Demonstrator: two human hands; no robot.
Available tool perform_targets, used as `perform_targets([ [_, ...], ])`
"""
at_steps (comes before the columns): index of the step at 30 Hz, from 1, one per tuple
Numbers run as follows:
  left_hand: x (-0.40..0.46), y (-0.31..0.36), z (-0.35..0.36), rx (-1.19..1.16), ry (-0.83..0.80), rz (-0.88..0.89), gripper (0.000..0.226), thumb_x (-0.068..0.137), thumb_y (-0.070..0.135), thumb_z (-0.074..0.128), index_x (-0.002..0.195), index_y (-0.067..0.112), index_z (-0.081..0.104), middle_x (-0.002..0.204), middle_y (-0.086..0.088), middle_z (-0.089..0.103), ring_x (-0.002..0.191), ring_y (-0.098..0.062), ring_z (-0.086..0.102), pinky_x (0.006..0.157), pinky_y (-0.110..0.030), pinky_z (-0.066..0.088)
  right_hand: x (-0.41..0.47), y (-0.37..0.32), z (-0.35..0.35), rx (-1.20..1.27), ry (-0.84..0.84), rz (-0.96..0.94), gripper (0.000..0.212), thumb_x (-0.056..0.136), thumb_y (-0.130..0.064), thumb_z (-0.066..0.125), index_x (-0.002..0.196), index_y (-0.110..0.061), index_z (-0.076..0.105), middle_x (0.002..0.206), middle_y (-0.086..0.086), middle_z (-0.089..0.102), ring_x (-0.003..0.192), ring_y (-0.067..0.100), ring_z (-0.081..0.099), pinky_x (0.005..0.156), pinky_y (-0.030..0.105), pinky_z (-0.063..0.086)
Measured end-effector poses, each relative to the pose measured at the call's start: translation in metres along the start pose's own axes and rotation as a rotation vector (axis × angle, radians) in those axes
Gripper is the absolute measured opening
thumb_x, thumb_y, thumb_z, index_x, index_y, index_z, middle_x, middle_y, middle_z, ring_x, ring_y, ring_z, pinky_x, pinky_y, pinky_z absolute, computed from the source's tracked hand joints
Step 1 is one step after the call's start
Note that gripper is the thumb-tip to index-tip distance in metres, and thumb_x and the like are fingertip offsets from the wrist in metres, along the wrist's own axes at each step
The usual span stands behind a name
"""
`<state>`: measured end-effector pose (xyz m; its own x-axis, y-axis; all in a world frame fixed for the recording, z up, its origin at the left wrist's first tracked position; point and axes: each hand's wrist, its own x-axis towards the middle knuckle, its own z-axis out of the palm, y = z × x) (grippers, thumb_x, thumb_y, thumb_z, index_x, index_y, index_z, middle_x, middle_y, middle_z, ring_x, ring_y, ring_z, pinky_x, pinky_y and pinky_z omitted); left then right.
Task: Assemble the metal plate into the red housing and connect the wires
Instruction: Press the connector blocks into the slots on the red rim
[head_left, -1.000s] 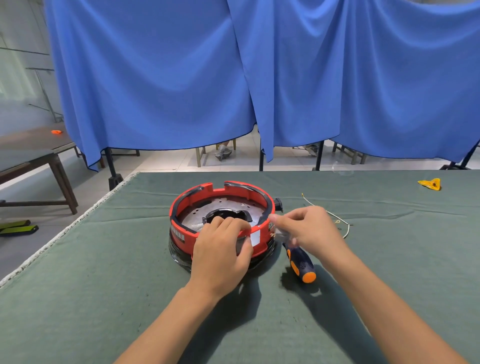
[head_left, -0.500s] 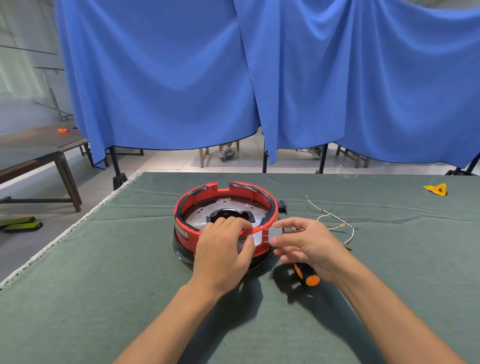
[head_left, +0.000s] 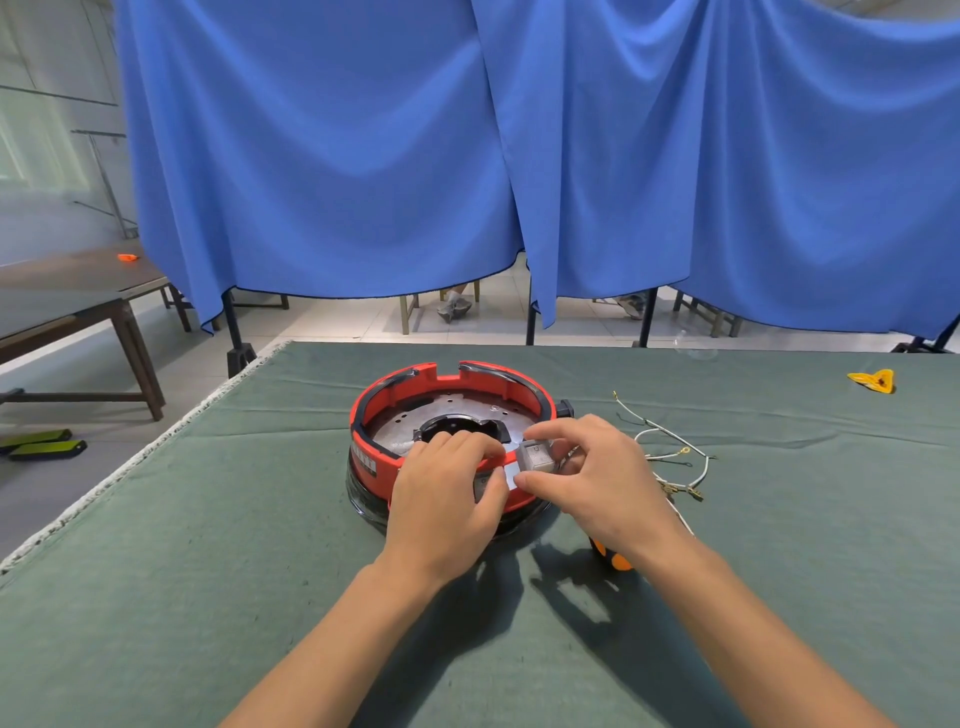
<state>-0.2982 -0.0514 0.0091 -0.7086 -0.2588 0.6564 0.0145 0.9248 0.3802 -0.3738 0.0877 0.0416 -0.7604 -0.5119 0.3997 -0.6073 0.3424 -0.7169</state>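
Observation:
The round red housing (head_left: 395, 400) stands on a black base in the middle of the green table. A grey metal plate (head_left: 400, 431) with a dark centre opening lies inside it. My left hand (head_left: 447, 493) grips the housing's near rim, fingers curled over the edge. My right hand (head_left: 597, 478) pinches a small grey metal block (head_left: 537, 457) at the rim's right side. White wires (head_left: 670, 452) with metal terminals trail from that hand across the cloth to the right.
A screwdriver with an orange and dark handle (head_left: 610, 558) lies partly under my right wrist. A yellow object (head_left: 875, 381) sits at the far right. Blue curtains hang behind the table; its left edge (head_left: 130, 457) is near. Another table (head_left: 67, 312) stands at left.
My right hand has lifted the small grey block from beside the housing up to its rim. The wires have come into fuller view on the right. My left hand has stayed on the rim.

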Motion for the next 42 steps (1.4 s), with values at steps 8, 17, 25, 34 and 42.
perform_targets([
  [8, -0.001, -0.004, -0.003, -0.035, -0.007, 0.047, 0.026, 0.068, 0.014, 0.055, 0.092, 0.015, 0.066, 0.094, 0.007, 0.065, 0.090, -0.015, 0.059, 0.077, -0.031, 0.042, 0.004, 0.005, -0.005, -0.001, -0.034, 0.067, 0.031, 0.070, -0.014, 0.072, 0.093, -0.034, 0.064, 0.085, -0.008, 0.053, 0.064, 0.000, 0.053, 0.064, 0.010, 0.045],
  [17, -0.007, -0.008, -0.002, 0.053, 0.015, 0.082, 0.036, 0.066, 0.024, 0.043, 0.094, 0.014, 0.064, 0.095, 0.003, 0.064, 0.090, -0.018, 0.058, 0.082, -0.032, 0.038, 0.002, 0.014, 0.001, -0.031, -0.183, 0.122, 0.028, 0.064, -0.018, 0.082, 0.079, -0.028, 0.061, 0.075, -0.011, 0.065, 0.066, 0.004, 0.060, 0.067, 0.026, 0.053],
  [25, -0.006, -0.011, -0.001, 0.058, -0.003, 0.065, 0.027, 0.077, 0.031, 0.048, 0.094, 0.017, 0.064, 0.094, 0.006, 0.063, 0.088, -0.015, 0.058, 0.079, -0.034, 0.040, -0.002, 0.015, 0.013, -0.079, -0.102, 0.022, 0.032, 0.061, -0.028, 0.087, 0.080, -0.026, 0.061, 0.069, -0.016, 0.064, 0.063, -0.004, 0.058, 0.058, 0.011, 0.043],
  [34, -0.006, -0.011, 0.000, 0.072, -0.009, 0.044, 0.026, 0.078, 0.032, 0.049, 0.094, 0.018, 0.063, 0.093, 0.007, 0.063, 0.088, -0.015, 0.057, 0.080, -0.035, 0.041, -0.006, 0.017, 0.020, -0.035, -0.009, 0.024, 0.037, 0.064, -0.025, 0.087, 0.073, -0.033, 0.052, 0.066, -0.017, 0.061, 0.065, -0.010, 0.056, 0.059, 0.007, 0.040],
  [42, -0.005, -0.011, 0.002, 0.064, 0.029, 0.048, 0.026, 0.081, 0.038, 0.050, 0.092, 0.018, 0.063, 0.091, 0.007, 0.063, 0.085, -0.014, 0.057, 0.078, -0.031, 0.038, -0.005, 0.019, 0.025, -0.422, 0.031, -0.024, 0.038, 0.070, -0.061, 0.069, 0.073, -0.030, 0.047, 0.072, -0.014, 0.058, 0.068, 0.011, 0.050, 0.051, 0.021, 0.028],
])
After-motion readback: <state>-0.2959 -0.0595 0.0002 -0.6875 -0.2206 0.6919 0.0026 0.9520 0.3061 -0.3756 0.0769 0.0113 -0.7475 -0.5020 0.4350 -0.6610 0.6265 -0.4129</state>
